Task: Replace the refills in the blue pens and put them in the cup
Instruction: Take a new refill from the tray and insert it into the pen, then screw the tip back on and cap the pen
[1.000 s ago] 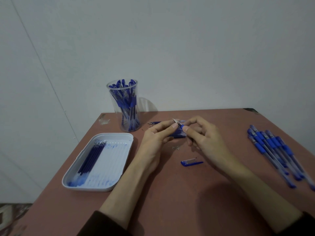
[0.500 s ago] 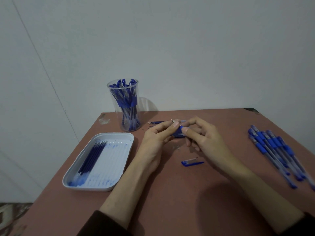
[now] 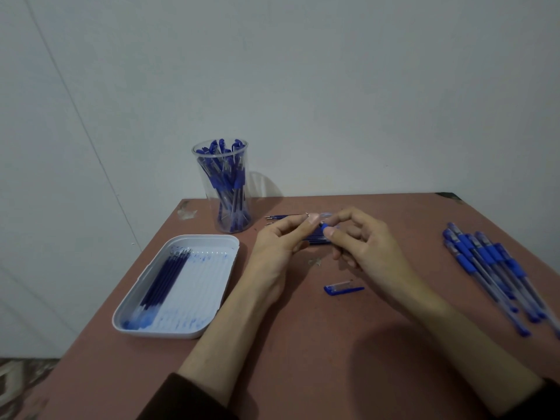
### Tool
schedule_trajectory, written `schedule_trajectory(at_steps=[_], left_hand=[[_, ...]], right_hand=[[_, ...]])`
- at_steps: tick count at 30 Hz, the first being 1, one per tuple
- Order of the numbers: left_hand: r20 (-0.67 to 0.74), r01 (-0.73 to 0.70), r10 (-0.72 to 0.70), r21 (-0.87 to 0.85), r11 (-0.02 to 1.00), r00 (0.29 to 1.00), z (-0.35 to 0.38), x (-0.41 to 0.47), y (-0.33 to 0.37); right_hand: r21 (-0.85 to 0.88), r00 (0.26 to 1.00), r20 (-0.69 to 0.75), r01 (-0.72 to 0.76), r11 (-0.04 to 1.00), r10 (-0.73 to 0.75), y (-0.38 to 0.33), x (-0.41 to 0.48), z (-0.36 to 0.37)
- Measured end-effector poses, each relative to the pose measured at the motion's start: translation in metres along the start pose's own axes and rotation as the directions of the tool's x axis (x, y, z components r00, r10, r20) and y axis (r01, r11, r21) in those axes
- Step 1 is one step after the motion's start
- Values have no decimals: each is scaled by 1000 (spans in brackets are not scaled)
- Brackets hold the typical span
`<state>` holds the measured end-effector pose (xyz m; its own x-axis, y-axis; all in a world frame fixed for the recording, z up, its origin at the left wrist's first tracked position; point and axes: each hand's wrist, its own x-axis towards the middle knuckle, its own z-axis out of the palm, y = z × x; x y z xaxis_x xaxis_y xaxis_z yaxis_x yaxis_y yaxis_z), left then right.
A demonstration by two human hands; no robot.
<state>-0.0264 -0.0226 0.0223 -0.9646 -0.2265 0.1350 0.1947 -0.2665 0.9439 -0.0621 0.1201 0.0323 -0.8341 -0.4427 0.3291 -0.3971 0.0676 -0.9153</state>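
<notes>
Both hands meet over the middle of the table on one blue pen [image 3: 323, 220]. My left hand [image 3: 280, 241] pinches its tip end between thumb and forefinger. My right hand [image 3: 360, 237] pinches the blue grip section with thumb and forefinger. The pen's blue cap [image 3: 342, 289] lies loose on the table below my right hand. A clear cup [image 3: 225, 189] full of blue pens stands at the back left. Several loose refills [image 3: 281, 218] lie behind my hands, partly hidden. Several blue pens [image 3: 497, 268] lie in a row at the right.
A white tray [image 3: 212, 301] holding several dark blue refills sits at the front left. The brown table [image 3: 303, 359] ends at the left and back edges, close to a white wall. A small scrap [image 3: 315, 262] lies on the table between my hands.
My hands stay together on the pen with only slight finger shifts; the pen's tip end now lies a little flatter. Nothing else on the table has moved.
</notes>
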Motion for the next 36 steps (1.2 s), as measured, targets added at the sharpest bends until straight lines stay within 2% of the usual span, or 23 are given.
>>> schedule_trajectory(at_steps=[3,8,13,16,19,21,23,24,26,27,28,29,31,34,36], left_hand=[[6,1,-1,8,1000,1000,1,-1,3],[48,6,-6,-9,1000,999,2,-3,5],[38,44,-41,-67,997,998,2,-2,2],[55,43,-38,-90,995,998,2,-2,1],[45,33,-32,-21,999,998,6,-4,3],[42,14,-20,139,990,999,6,-4,2],[76,-30,4,353,935,997,5,-5,0],[118,-75,16,510,857,993,4,-7,0],[255,-199,-16,792,577,967,1,-8,-4],[309,-252,-54,853,457,950,0,-9,-6],[346,-288,-83,871,398,934,-1,-9,-6],[373,-315,-81,865,390,924,-2,-8,-6],[360,-311,-28,841,443,933,-6,-5,-6],[177,-205,104,828,522,979,-10,-1,-3],[83,-173,179,797,578,980,-12,0,-2]], right_hand=[[52,999,10,-41,998,40,0,1,0],[244,984,76,-174,954,160,-3,2,-1],[330,953,148,-300,895,264,-4,2,-4],[344,954,145,-296,891,261,-4,3,-4],[254,977,55,-213,943,205,-2,6,-5],[179,982,-36,-174,968,183,1,9,-8],[135,979,-113,-154,979,169,5,11,-12],[117,976,-143,-147,982,163,7,12,-13],[75,974,-180,-129,989,141,9,13,-15],[58,974,-188,-118,991,127,10,14,-16],[44,975,-192,-107,993,113,9,14,-16],[26,976,-194,-93,995,97,10,14,-17],[-56,979,-202,-49,997,37,12,14,-18],[-301,974,-195,51,952,-113,15,13,-21],[-420,972,-162,88,903,-170,14,10,-22]])
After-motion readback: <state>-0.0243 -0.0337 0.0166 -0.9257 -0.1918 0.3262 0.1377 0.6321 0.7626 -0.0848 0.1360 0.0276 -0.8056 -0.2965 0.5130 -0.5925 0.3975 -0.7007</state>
